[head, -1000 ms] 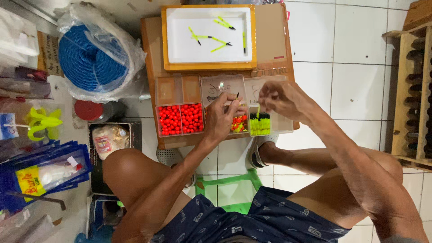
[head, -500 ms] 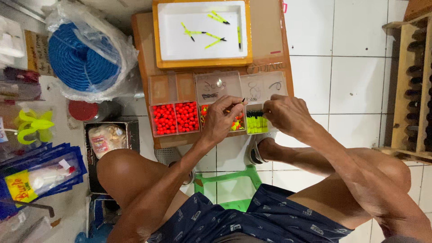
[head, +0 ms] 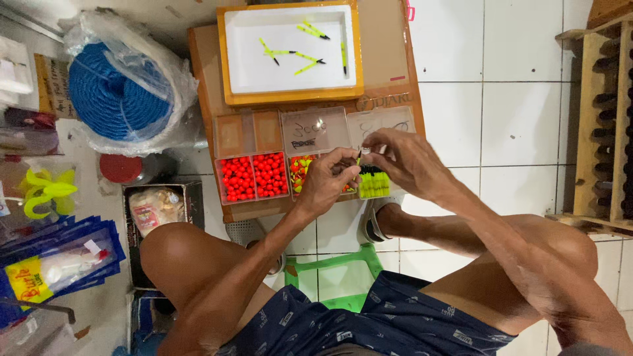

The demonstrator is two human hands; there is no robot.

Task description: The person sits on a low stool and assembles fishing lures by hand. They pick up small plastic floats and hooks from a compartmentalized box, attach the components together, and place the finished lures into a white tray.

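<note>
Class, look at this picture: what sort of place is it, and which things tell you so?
Probably a small home workshop for fishing tackle: a compartment box of red beads, a tray of yellow floats, and a blue rope coil on a tiled floor.

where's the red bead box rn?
Head view, left of centre: the red bead box sits on the cardboard board, beside the left hand, below the white tray.

tiny piece [head: 364,152] indistinct, wooden rack [head: 603,125] cropped

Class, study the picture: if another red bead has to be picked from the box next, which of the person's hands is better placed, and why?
Probably the left hand: it lies beside the red beads, while the right hand sits farther off, over the yellow-green pieces. Both hands pinch a small piece between them.
</note>
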